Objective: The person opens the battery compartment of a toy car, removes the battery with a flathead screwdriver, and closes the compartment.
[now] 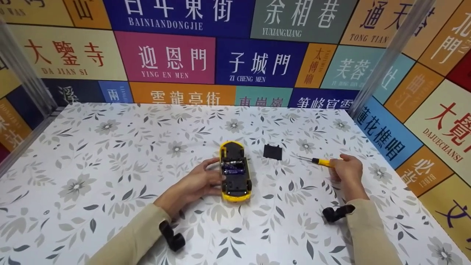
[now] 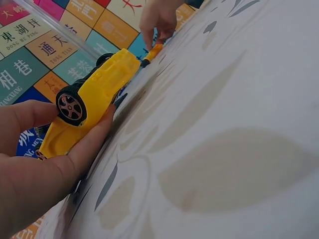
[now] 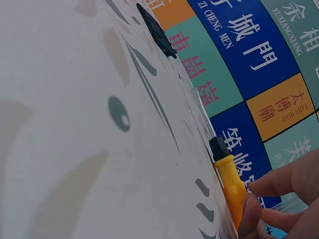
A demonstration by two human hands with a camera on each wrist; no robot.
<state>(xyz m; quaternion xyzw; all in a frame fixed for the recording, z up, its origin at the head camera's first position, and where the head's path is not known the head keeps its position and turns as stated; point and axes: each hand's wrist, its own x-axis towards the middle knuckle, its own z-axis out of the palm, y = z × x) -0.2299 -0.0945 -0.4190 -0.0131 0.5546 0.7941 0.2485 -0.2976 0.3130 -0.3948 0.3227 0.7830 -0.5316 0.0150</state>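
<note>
A yellow toy car [image 1: 235, 191] lies upside down on the table, black underside up. Its battery compartment is uncovered, showing batteries [image 1: 234, 171] with purple wrapping. My left hand [image 1: 197, 180] holds the car from its left side; in the left wrist view its fingers touch a black wheel [image 2: 71, 106] and the yellow body. My right hand [image 1: 347, 171] pinches the yellow handle of a screwdriver [image 1: 323, 162], whose metal shaft points left, low over the table. Between car and screwdriver lies a black battery cover [image 1: 273, 152], flat and apart from both.
The table [image 1: 128, 147] wears a white cloth printed with grey leaves and flowers. Panels with large lettering [image 1: 169, 59] stand along its back and right. Clear upright posts [image 1: 382, 62] rise at the back corners. Black wrist mounts [image 1: 172, 237] sit on both sleeves.
</note>
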